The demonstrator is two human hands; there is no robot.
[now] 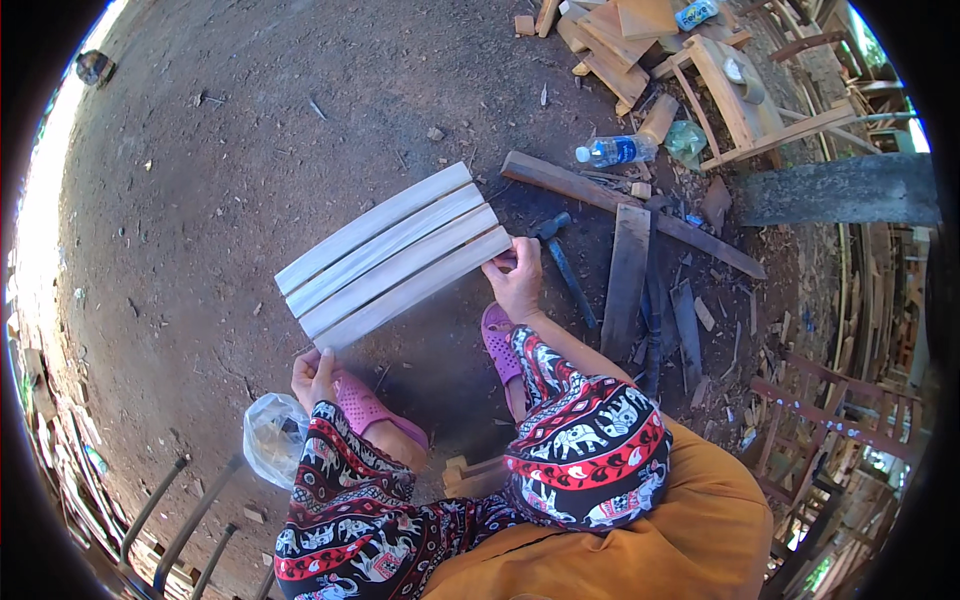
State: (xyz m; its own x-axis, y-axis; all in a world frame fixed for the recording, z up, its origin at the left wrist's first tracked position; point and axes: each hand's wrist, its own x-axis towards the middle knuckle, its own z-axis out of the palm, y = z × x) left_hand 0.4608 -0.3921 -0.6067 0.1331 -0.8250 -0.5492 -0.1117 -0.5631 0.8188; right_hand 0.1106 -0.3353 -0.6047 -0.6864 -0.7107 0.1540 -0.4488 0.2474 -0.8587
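A panel of several pale wooden slats [395, 255], set side by side with narrow gaps, is held tilted above the dirt ground in front of me. My left hand [314, 374] pinches its near left corner. At the right end my right hand [517, 280] grips the near corner, thumb and fingers closed round the edge. What joins the slats underneath is hidden. A hammer [570, 272] with a blue handle lies on the ground just right of my right hand. Beside my left hand sits an open clear plastic bag [275, 438] with something inside I cannot make out.
Dark wooden beams [625, 270] lie on the right, near a plastic water bottle [612, 151]. Wood offcuts [615, 45] are piled at the far right by a wooden frame [735, 95]. My feet in pink clogs [375, 405] stand below the panel. Metal bars [190, 520] stick up at lower left.
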